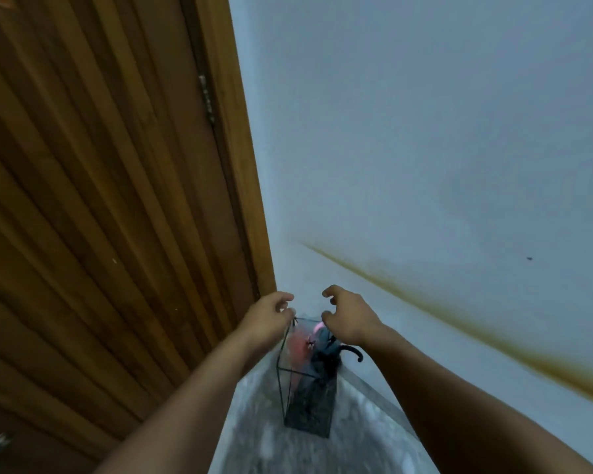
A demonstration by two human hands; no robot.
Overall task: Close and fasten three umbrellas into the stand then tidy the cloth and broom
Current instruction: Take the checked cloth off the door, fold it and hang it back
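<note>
A black wire umbrella stand sits on the floor in the corner between the wooden door and the pale wall. Inside it I see a folded pink umbrella and a dark umbrella with a black hooked handle sticking out to the right. My left hand hovers at the stand's upper left corner, fingers curled, perhaps touching the wire rim. Just above the umbrella tops, my right hand has its fingers spread and curved, holding nothing. The view is blurred.
A ribbed wooden door and its frame fill the left side. The pale wall on the right carries a brown streak. Grey speckled floor lies below the stand.
</note>
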